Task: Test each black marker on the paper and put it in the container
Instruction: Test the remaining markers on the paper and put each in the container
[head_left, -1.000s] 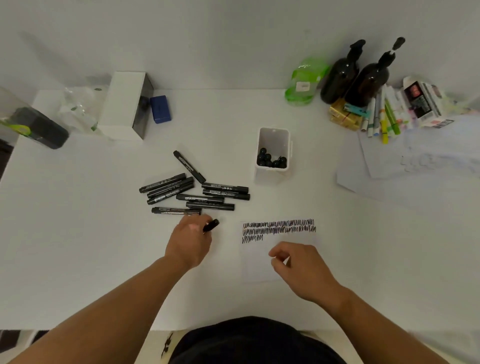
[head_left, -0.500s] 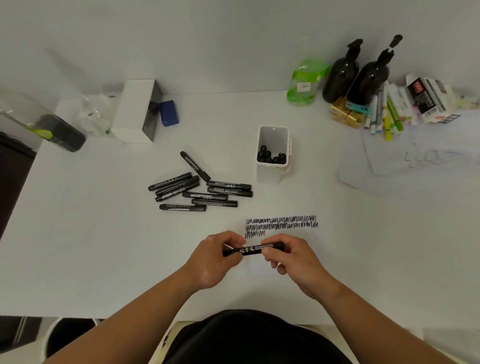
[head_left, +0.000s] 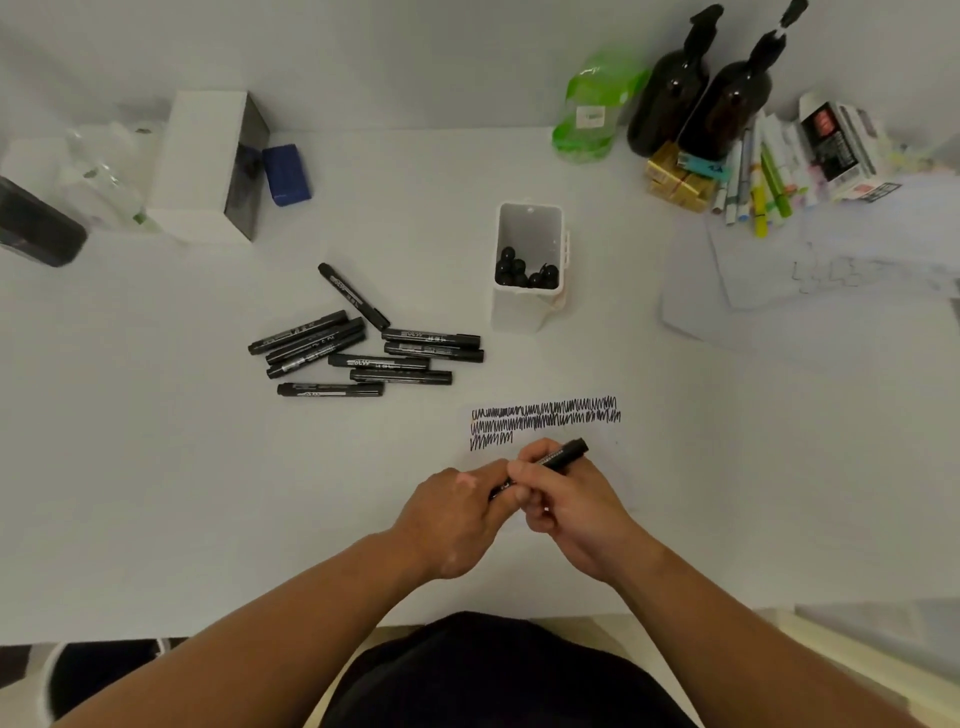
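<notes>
So both your hands are on the same black marker (head_left: 563, 453) right now. Your right hand (head_left: 569, 512) has its fingers curled round the barrel, and your left hand (head_left: 452, 519) is gripping the near end, which is mostly hidden between your fingers. I can't tell if the cap is on or off. The far end sticks out up and to the right, over the paper (head_left: 610, 457), just below the rows of black scribbles (head_left: 545, 418). It's off the sheet, not touching it as far as I can see. The white container (head_left: 522, 309) stands upright further back on the table (head_left: 156, 467), with a handful of marker ends (head_left: 524, 273) showing inside. To its left there's a loose pile of markers (head_left: 363, 353) lying flat. Along the back you've got two brown bottles (head_left: 696, 88), a green bag (head_left: 589, 111), a white box (head_left: 200, 161) and some coloured pens (head_left: 763, 182).
</notes>
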